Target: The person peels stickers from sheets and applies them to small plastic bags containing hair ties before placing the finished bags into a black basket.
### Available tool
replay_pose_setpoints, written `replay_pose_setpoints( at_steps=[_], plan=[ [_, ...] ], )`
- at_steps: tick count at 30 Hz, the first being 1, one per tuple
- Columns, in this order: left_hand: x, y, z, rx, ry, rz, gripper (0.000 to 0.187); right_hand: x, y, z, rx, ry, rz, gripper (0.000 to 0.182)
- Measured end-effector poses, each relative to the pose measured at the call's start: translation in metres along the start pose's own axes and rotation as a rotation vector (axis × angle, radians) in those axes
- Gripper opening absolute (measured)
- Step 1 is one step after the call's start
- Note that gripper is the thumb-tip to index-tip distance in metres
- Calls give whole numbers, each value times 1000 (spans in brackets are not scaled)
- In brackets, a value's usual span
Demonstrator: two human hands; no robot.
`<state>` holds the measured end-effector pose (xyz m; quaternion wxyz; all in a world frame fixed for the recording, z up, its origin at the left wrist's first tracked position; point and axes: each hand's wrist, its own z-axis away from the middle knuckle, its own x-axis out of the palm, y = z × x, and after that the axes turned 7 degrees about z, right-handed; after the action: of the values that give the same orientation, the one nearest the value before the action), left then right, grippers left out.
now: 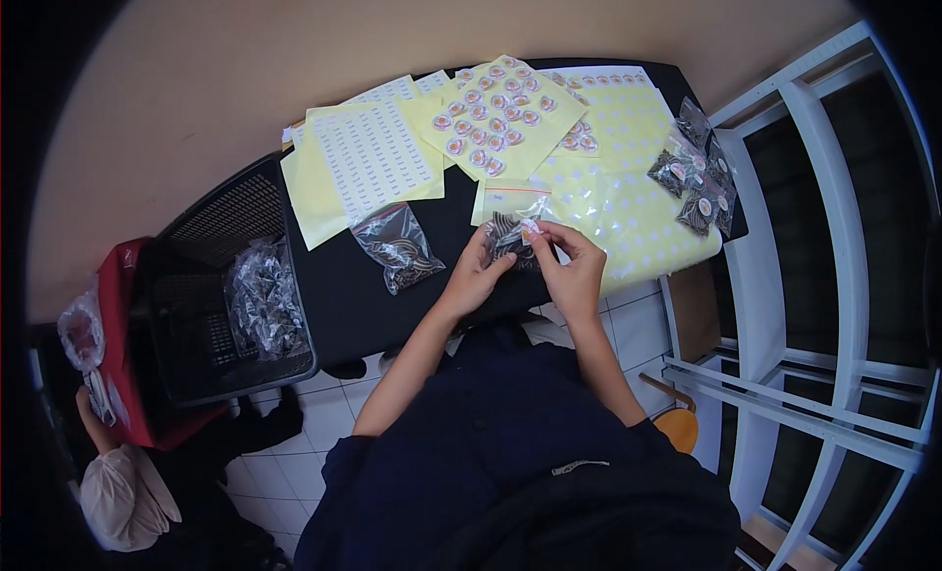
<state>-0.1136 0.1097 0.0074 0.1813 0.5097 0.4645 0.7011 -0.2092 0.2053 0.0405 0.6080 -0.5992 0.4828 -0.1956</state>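
Note:
A small clear zip bag (502,245) with dark striped pieces inside is in front of me over the table. The fingers and thumb of my left hand (476,275) grip its left side. With thumb and forefinger, my right hand (575,267) pinches a round printed sticker (530,229) at the bag's right side, overlapping the bag in this view. The bag's top, with a red zip line, points away from me. Just left of my hands lies another filled zip bag (398,249) on the black table (339,311).
Sheets of round stickers (510,115) and text-label sheets (368,159) cover the table's back. Several filled, stickered bags (699,179) lie at the right end. A black basket (235,360) with clear bags (265,301) stands left, near another person (128,497). White metal frames (834,228) rise right.

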Motion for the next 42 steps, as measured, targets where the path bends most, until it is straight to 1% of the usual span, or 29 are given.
replay_pose_setpoints(
  at_steps=[1, 2, 4, 5, 7, 14, 18, 21, 23, 24, 26, 27, 29, 32, 34, 35, 36, 37, 38, 40, 42],
  plan=[
    [-2, -1, 0, 8, -7, 3, 45, 1, 1, 1, -65, 16, 43, 25],
    [-2, -1, 0, 15, -13, 7, 48, 1, -1, 1, -65, 15, 43, 25],
    [-3, 0, 0, 11, -23, 5, 47, 0, -10, 0, -75, -29, 91, 34],
    [-4, 1, 0, 6, -33, 2, 47, -1, -12, -1, -76, -30, 90, 34],
    [-3, 1, 1, 5, -29, 13, 48, -1, -15, -2, -105, -35, 151, 40],
    [-3, 0, 1, 21, -26, 17, 49, 2, -21, -2, -124, -23, 208, 39],
    [-2, 0, 1, 26, -23, 1, 49, 1, -20, -4, -170, -21, 294, 41],
    [0, 2, 1, 38, -13, 7, 46, 2, -19, -4, -203, -20, 350, 42],
    [0, 4, 0, 36, 20, 51, 38, 2, -20, -5, -224, -21, 373, 42],
    [2, 5, 0, 36, 21, 51, 38, 1, -21, -5, -206, -33, 370, 42],
    [7, 8, -3, 27, 82, 27, 30, 1, -23, -6, -191, -45, 366, 43],
    [9, 7, -4, 28, 83, 26, 30, 1, -23, -6, -203, -48, 356, 43],
    [9, 5, -5, 38, 144, -80, 26, 1, -23, -7, -215, -51, 345, 43],
    [4, 0, -7, 66, 128, -74, 26, 0, -20, -9, -193, -58, 326, 43],
    [5, 2, -5, 52, 132, -51, 26, 3, -9, -10, -45, -58, 80, 50],
    [5, 4, -4, 37, 138, -26, 26, 4, -2, -10, -44, -58, 81, 50],
    [5, 3, -4, 36, 139, -26, 26, 5, 5, -9, 82, -93, -130, 56],
    [3, 3, -3, 52, 94, -4, 27, 6, 8, -9, 209, -128, -341, 61],
    [2, 2, -3, 69, 49, 17, 27, 7, 9, -9, 210, -129, -341, 61],
    [1, 3, -2, 72, 53, 32, 28, 11, 8, -9, 337, -177, -507, 68],
    [0, 2, -2, 77, 58, 46, 28, 12, 8, -9, 309, -170, -485, 67]
  ],
)
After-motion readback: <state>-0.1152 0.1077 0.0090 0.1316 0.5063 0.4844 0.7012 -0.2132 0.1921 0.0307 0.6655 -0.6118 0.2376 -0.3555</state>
